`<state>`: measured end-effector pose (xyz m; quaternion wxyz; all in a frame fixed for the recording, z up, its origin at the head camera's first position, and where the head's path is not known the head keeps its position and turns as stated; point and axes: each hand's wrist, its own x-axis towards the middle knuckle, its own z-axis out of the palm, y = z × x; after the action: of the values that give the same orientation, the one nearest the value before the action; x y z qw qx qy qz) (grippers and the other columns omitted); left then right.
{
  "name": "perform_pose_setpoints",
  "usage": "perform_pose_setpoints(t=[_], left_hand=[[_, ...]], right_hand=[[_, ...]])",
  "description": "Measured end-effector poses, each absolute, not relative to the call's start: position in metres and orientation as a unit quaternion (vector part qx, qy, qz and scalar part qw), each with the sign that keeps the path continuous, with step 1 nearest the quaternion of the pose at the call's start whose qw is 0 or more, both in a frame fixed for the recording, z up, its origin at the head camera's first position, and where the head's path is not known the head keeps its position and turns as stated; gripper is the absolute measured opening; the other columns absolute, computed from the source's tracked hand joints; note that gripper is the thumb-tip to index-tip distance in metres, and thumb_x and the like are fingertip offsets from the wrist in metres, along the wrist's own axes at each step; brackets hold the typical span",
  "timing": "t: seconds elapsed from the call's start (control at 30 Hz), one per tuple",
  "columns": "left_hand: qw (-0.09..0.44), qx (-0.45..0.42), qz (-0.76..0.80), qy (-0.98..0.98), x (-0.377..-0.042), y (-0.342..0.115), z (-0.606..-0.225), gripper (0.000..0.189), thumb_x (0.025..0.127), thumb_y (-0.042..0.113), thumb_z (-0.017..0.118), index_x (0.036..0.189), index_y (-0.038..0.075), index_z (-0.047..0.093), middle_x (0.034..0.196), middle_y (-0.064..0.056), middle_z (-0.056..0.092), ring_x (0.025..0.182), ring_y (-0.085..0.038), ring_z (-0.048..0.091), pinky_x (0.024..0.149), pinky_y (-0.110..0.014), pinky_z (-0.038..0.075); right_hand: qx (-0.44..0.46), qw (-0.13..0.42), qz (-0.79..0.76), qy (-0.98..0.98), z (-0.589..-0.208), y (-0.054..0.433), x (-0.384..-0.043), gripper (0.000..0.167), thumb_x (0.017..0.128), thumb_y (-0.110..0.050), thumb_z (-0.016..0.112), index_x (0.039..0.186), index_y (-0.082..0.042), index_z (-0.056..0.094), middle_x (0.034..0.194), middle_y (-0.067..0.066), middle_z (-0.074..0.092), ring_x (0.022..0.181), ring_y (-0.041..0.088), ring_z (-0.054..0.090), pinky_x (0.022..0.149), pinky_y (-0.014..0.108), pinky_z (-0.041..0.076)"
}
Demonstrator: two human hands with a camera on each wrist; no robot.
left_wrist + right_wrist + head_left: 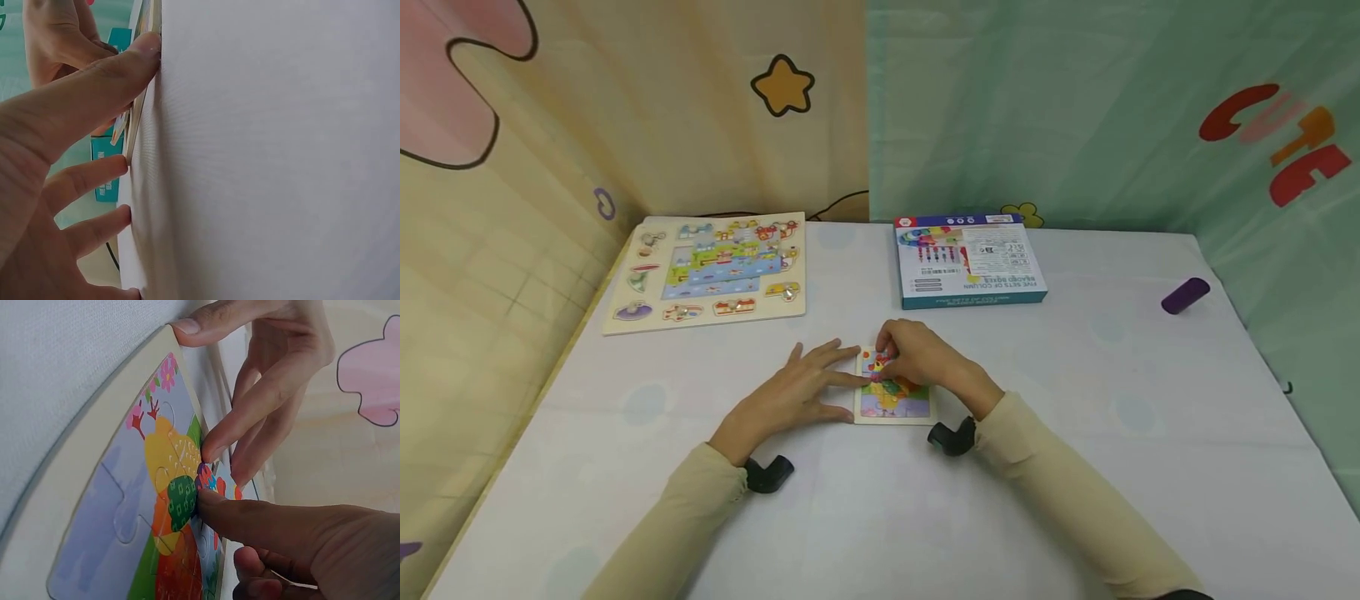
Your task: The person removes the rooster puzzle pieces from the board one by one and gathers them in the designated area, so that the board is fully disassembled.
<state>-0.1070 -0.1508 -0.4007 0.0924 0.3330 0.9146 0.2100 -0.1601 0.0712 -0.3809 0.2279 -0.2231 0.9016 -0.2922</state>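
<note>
High head, close wrist views of puzzle

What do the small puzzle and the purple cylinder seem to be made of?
Small puzzle: probably wood or thick board; its bare frame is pale and matt, the picture smoothly printed.
Purple cylinder: perhaps painted wood or plastic, matt; its even colour shows little gloss.

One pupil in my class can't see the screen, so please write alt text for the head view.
A right hand pinches a piece over a small bird jigsaw on a white table, the left hand touching its left edge. Behind lie a knobbed puzzle board and a "Beaded Boxes" carton; far right, a purple cylinder.
</note>
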Motion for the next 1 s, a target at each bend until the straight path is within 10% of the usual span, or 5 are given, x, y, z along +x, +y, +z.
perform_pose_setpoints(t=[1.0], left_hand=[[0.089,0.330,0.226,0.912,-0.1059,-0.1501,-0.4011,0.053,0.075,0.040,0.083,0.125,0.024,0.070,0.151,-0.008,0.045,0.146,-0.035,0.025,0.105,-0.076,0.013]], right_hand=[[-0.228,0.225,-0.252,0.913,-0.3818,0.0637,-0.1585,0.027,0.083,-0.022,0.081,0.101,-0.009,0.068,0.097,0.003,0.056,0.088,0.019,0.052,0.080,0.030,0.048]])
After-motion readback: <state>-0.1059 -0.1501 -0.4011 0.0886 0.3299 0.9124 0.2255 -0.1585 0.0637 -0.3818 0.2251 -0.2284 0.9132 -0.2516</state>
